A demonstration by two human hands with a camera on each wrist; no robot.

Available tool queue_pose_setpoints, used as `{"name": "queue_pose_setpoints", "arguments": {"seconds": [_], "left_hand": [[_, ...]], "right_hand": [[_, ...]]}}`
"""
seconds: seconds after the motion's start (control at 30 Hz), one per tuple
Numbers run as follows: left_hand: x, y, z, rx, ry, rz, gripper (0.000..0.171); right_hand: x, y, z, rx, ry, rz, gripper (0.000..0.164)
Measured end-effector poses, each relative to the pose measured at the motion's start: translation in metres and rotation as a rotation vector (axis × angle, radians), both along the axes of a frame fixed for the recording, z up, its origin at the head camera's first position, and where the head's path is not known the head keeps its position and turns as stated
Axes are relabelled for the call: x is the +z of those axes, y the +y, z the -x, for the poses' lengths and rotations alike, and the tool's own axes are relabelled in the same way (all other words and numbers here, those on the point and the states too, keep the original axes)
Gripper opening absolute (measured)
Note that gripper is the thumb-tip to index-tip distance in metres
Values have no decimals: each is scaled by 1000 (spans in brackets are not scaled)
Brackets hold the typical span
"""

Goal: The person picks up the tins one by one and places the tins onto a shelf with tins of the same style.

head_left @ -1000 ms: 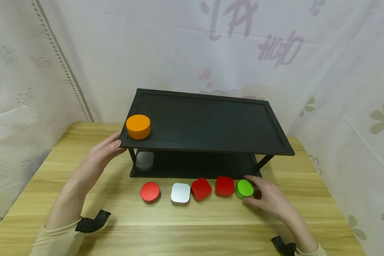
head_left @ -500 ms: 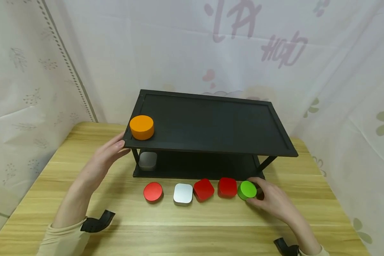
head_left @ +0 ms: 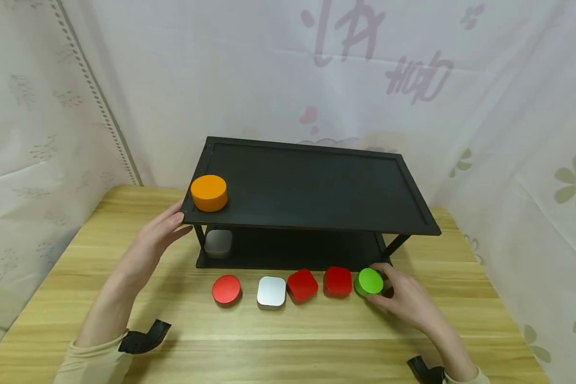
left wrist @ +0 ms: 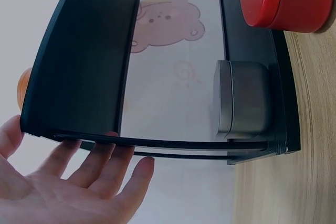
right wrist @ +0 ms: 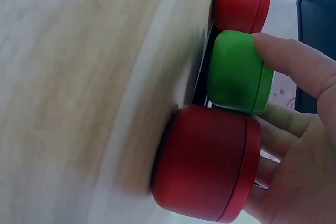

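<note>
My right hand (head_left: 405, 293) pinches a round green tin (head_left: 368, 282), thumb at its near side and fingers at its far side. In the right wrist view a red tin (right wrist: 205, 163) stands under the palm beside the green tin; the hand hides it in the head view. My left hand (head_left: 149, 242) rests with nearly straight fingers (left wrist: 142, 174) against the left end of a black two-tier shelf (head_left: 307, 186), the thumb at its top corner. An orange round tin (head_left: 209, 193) sits on the top tier's left, a grey square tin (left wrist: 244, 98) on the lower tier's left.
Along the shelf's front stand a red round tin (head_left: 226, 289), a silver square tin (head_left: 271, 292) and two red squarish tins, one askew (head_left: 302, 285) and one straighter (head_left: 337, 281). A wooden table (head_left: 269, 352) bears everything. A printed white cloth (head_left: 249, 69) hangs behind and at the sides.
The head view shifts slightly. My right hand keeps its place at the green tin, its thumb now closer against it. The left hand and the other tins stay put.
</note>
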State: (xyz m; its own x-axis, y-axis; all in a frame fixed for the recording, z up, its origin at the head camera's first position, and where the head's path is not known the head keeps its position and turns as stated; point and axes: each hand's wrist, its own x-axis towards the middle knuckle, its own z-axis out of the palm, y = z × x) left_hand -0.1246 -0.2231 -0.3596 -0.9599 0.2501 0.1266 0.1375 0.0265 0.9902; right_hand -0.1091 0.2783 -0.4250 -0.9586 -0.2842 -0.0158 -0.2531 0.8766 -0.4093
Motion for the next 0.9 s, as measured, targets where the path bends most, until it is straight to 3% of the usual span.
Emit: {"name": "queue_pose_setpoints", "arguments": {"seconds": [0.33, 0.7, 0.9], "left_hand": [[-5, -5, -1, -5, 8, -6, 45], [-2, -4, 0, -16, 3, -14, 45], [-3, -5, 2, -17, -13, -4, 45]], "right_hand": [[7, -2, 0, -11, -50, 118, 55], [9, -6, -3, 8, 81, 133, 57], [14, -9, -6, -3, 94, 165, 57]]}}
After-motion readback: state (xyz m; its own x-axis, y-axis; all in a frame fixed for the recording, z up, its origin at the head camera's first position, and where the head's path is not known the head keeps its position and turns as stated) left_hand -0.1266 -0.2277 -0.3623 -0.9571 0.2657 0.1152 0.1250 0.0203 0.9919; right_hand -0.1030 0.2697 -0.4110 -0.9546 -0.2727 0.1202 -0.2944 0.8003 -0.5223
